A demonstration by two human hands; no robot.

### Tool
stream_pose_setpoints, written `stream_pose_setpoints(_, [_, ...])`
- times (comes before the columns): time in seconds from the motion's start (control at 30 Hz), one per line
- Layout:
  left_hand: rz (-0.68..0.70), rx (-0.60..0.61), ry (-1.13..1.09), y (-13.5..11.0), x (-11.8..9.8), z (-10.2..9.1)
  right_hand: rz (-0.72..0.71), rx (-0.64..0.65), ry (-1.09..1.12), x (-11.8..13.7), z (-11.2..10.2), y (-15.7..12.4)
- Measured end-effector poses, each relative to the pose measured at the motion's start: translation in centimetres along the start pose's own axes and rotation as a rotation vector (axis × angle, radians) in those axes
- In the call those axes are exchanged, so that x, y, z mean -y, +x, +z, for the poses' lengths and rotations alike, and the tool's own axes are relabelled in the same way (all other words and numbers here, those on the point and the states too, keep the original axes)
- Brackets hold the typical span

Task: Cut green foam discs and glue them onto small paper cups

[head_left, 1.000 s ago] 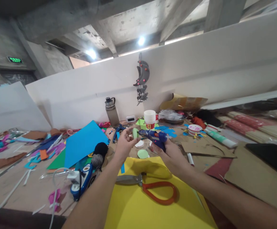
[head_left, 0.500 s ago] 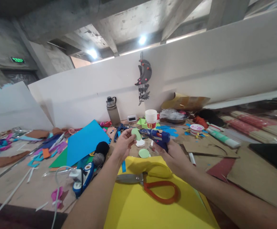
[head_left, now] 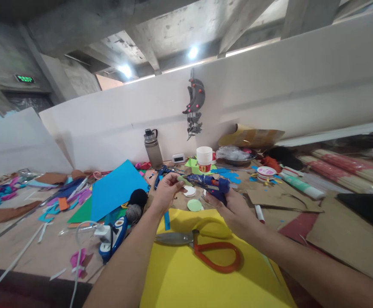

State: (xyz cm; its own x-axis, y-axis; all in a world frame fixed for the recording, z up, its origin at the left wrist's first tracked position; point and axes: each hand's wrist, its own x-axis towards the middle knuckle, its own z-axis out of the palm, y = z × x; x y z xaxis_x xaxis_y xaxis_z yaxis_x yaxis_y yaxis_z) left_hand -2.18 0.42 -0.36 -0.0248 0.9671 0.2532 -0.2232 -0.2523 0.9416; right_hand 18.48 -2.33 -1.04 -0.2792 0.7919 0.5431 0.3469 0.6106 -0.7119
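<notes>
Between thumb and fingers, my left hand (head_left: pixel 170 189) pinches a light green disc (head_left: pixel 184 179), now seen nearly edge-on. A blue hot glue gun (head_left: pixel 212 184) is gripped in my right hand (head_left: pixel 234 209), its nozzle pointing left at the disc; whether they touch I cannot tell. Below the hands lie a second green disc (head_left: pixel 194 205) and a white disc (head_left: pixel 189 191). Closer to me, large scissors (head_left: pixel 218 256) with orange handles rest on a yellow sheet (head_left: pixel 180 278).
A blue sheet (head_left: pixel 114 188), black yarn ball (head_left: pixel 138 197) and blue-white power strip (head_left: pixel 114 239) with a white cable are at left. Behind stand a bottle (head_left: pixel 153 149) and stacked paper cups (head_left: pixel 204 157). Brown cardboard (head_left: pixel 340 239) lies right.
The green disc in my left hand has tilted from facing me to nearly edge-on. The glue gun stays almost in place beside it.
</notes>
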Motion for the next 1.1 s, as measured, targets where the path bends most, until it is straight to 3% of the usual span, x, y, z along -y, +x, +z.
stream_pose_setpoints(0.3, [0.042,0.027,-0.044,0.0,0.1,0.1,-0.020,0.011,-0.022,0.2,-0.2,0.1])
stream_pose_setpoints(0.67, [0.111,0.019,0.101,0.5,0.8,-1.0,-0.039,0.025,-0.025,0.1,-0.4,0.2])
stream_pose_setpoints(0.93, [0.098,-0.038,0.044,0.3,0.1,-0.5,-0.020,0.028,-0.021,0.2,-0.4,0.1])
stream_pose_setpoints(1.1, [0.080,-0.010,0.069,0.3,0.4,-0.6,-0.022,0.042,-0.039,0.4,-0.4,0.1])
